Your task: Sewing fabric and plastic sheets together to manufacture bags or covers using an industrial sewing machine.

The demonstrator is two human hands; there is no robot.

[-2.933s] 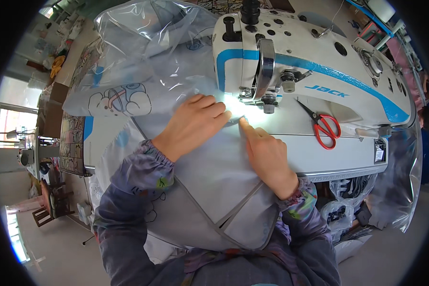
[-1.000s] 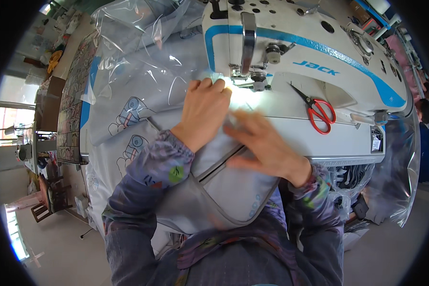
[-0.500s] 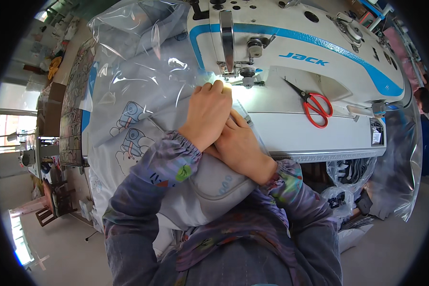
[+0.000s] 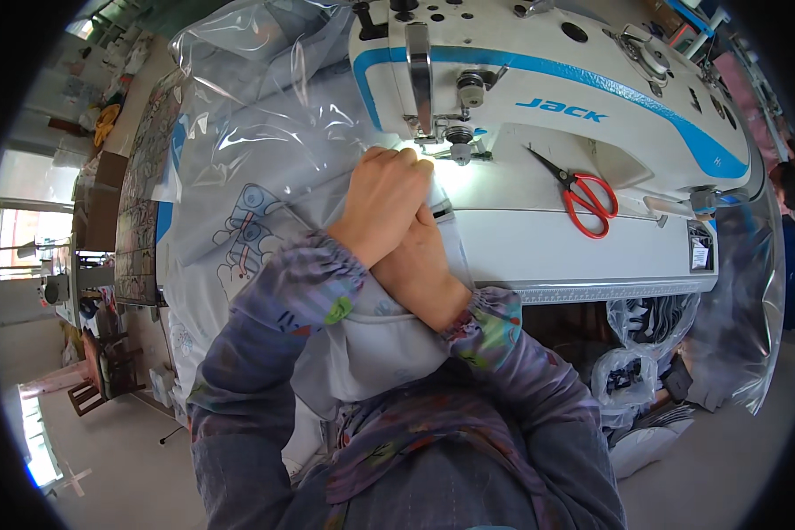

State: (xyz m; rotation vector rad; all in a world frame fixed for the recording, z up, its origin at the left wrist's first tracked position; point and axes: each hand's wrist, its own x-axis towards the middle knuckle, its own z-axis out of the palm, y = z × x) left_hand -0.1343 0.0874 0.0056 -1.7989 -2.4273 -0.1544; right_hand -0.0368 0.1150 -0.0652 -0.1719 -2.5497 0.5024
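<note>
Light grey fabric (image 4: 384, 349) lies bunched from my lap up to the white sewing machine (image 4: 539, 53), whose lamp lights the needle area. My left hand (image 4: 384, 194) is closed on the cloth just in front of the presser foot, knuckles up and fingertips curled out of sight. Crossed beneath it, my right hand (image 4: 420, 269) grips the same fabric at the table's front edge. Most of its fingers are hidden by the left hand. Left of my hands, printed cartoon figures (image 4: 252, 230) show on the pale cloth.
Red-handled scissors (image 4: 587, 199) lie on the machine bed to the right. Clear plastic sheeting (image 4: 265, 115) covers the left side of the table. Plastic bags (image 4: 649, 327) with dark pieces hang below the table at right. A wooden chair (image 4: 102, 375) stands far left.
My right hand has shifted left and further under the left hand, its fingers more bent. The grey fabric has turned and slid, so its lower fold looks different. The left hand stays near the needle.
</note>
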